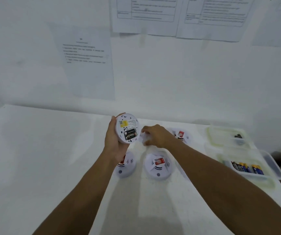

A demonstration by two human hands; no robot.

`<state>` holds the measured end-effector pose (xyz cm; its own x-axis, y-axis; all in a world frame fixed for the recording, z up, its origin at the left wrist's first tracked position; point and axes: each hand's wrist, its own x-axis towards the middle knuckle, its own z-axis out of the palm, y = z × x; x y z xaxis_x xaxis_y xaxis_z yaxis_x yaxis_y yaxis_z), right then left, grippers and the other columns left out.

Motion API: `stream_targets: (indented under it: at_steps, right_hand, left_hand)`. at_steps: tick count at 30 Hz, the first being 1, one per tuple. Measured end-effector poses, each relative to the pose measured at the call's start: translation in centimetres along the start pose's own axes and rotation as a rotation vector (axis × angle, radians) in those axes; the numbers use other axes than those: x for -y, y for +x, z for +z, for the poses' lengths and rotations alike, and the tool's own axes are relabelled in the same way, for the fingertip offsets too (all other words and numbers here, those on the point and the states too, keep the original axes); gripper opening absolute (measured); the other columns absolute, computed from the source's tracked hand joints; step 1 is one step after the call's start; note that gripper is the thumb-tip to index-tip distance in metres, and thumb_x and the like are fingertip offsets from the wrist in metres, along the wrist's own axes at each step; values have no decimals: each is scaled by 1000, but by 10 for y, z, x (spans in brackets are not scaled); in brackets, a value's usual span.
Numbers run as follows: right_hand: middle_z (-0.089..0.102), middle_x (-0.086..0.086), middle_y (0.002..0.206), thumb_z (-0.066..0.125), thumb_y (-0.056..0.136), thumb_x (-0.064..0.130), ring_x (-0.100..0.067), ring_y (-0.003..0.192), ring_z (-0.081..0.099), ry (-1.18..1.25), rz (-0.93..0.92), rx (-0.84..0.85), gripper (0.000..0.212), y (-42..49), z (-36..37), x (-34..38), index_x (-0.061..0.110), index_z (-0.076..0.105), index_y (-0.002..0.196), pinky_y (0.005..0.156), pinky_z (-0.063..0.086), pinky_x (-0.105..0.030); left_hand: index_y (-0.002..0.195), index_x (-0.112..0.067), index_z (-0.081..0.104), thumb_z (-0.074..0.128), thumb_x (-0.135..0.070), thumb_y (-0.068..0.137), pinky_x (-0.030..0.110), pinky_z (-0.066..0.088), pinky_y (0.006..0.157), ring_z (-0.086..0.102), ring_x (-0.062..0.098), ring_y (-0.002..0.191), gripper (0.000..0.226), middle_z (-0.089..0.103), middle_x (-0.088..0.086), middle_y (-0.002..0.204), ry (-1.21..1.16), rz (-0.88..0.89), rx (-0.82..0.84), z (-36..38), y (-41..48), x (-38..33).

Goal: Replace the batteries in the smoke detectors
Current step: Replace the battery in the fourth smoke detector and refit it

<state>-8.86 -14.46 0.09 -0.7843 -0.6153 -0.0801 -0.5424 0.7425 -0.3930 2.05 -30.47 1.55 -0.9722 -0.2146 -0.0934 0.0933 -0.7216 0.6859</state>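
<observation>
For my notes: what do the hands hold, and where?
Left hand grips the round white smoke detector by its rim; right hand touches something white, unclear.

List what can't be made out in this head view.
- White piece under right hand: its fingers cover it.
- Round white smoke detector near left: left hand and wrist hide part.
- Printed paper sheets on the wall: text blurred.
- Far clear plastic tub: dark contents too small.

1. We see a white table (51,158).
2. Three detectors lie on it: one (125,165) partly hidden, one (159,165) mid-table, one (182,135) farther back.
3. At right sit two clear tubs: one (226,134) behind, one (255,168) holding batteries (247,167).
</observation>
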Motion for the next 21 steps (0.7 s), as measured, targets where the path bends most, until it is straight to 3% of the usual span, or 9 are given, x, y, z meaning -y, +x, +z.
stream_targets:
  at_steps: [4, 6, 9, 11, 14, 16, 19, 21]
  right_hand:
    - [71, -2, 105, 74, 79, 33, -26, 89, 65, -127, -43, -48, 47, 3, 6, -4, 20, 54, 120, 74, 49, -30]
    - [72, -1, 95, 66, 83, 36, -27, 84, 65, -227, -100, -101, 46, 1, 7, -5, 20, 50, 123, 74, 51, -32]
    - [74, 3, 87, 61, 85, 26, -24, 76, 66, -197, -112, -229, 41, -9, 0, -7, 20, 50, 124, 71, 54, -35]
    - [74, 5, 78, 61, 83, 19, -21, 68, 66, -55, -67, -352, 38, -20, -8, -9, 22, 53, 119, 64, 55, -34]
    - [72, 4, 75, 68, 82, 15, -12, 68, 67, 407, 56, -494, 31, -42, -24, -8, 28, 57, 109, 63, 55, -31]
    - [73, 2, 74, 73, 83, 13, -9, 66, 64, 650, 62, -577, 26, -60, -36, -4, 23, 60, 103, 65, 51, -21]
    - [72, -2, 71, 75, 84, 13, -10, 60, 55, 899, 28, -620, 21, -85, -51, 9, 18, 61, 99, 62, 45, -16]
    - [72, -2, 73, 75, 84, 10, -10, 59, 54, 940, -5, -636, 16, -96, -53, 16, 14, 63, 94, 61, 44, -18]
  left_hand:
    - [131, -18, 54, 41, -50, 95, 51, 38, 109, 46, 35, 133, 50, 51, 17, 142, -10, -3, -24, -8, 3, -2]
    - [131, -18, 54, 41, -50, 95, 51, 37, 108, 47, 35, 132, 50, 51, 17, 141, -8, -8, -31, -9, 4, -1]
    - [128, -19, 56, 38, -49, 98, 54, 34, 108, 51, 33, 125, 47, 56, 15, 135, -3, -8, -33, -10, 6, 1]
    - [125, -19, 57, 36, -48, 99, 54, 35, 108, 52, 32, 122, 45, 58, 13, 130, -5, -7, -28, -8, 6, 3]
    - [120, -19, 59, 37, -49, 99, 52, 37, 106, 53, 31, 119, 43, 58, 13, 128, -6, -2, -20, -2, 8, 9]
    - [122, -19, 58, 40, -49, 97, 53, 35, 108, 52, 31, 120, 44, 57, 14, 130, -1, -11, -8, 5, 7, 15]
    - [131, -16, 55, 44, -49, 95, 52, 35, 109, 54, 32, 120, 50, 55, 16, 135, -10, -44, 27, 23, 4, 30]
    - [135, -14, 52, 45, -49, 95, 51, 35, 111, 53, 33, 121, 54, 53, 18, 138, -36, -81, 57, 43, -3, 42]
